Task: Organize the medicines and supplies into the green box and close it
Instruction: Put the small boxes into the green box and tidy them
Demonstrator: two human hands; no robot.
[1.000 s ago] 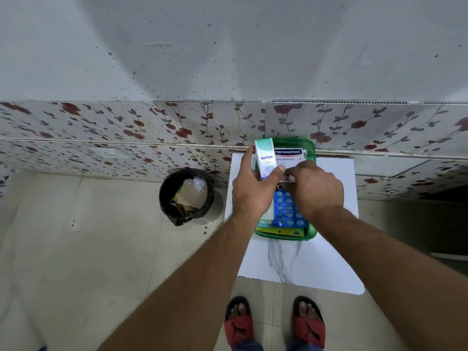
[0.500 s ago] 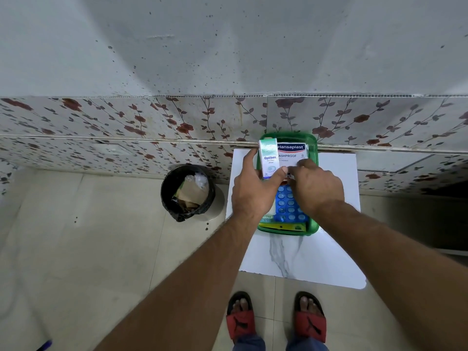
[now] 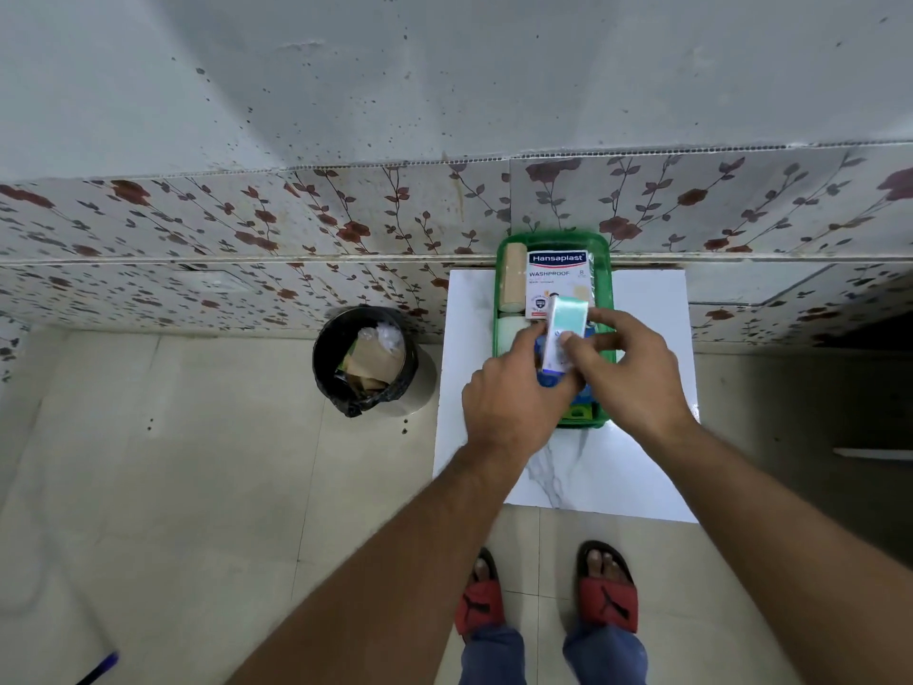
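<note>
One green box (image 3: 605, 269), upper centre on the white table (image 3: 642, 462), holds one Hansaplast pack (image 3: 556, 279) and one tan bandage roll (image 3: 513, 276), while left hand (image 3: 514, 402) and right hand (image 3: 632, 373) both pinch one mint-green carton (image 3: 565, 333) above it, one black bin (image 3: 365, 360) alongside.

At frame centre, the left hand (image 3: 514, 398) and right hand (image 3: 632, 373) together grip a small mint-green carton (image 3: 563, 333) above the open green box (image 3: 605, 269) on the white table (image 3: 642, 467).
</note>
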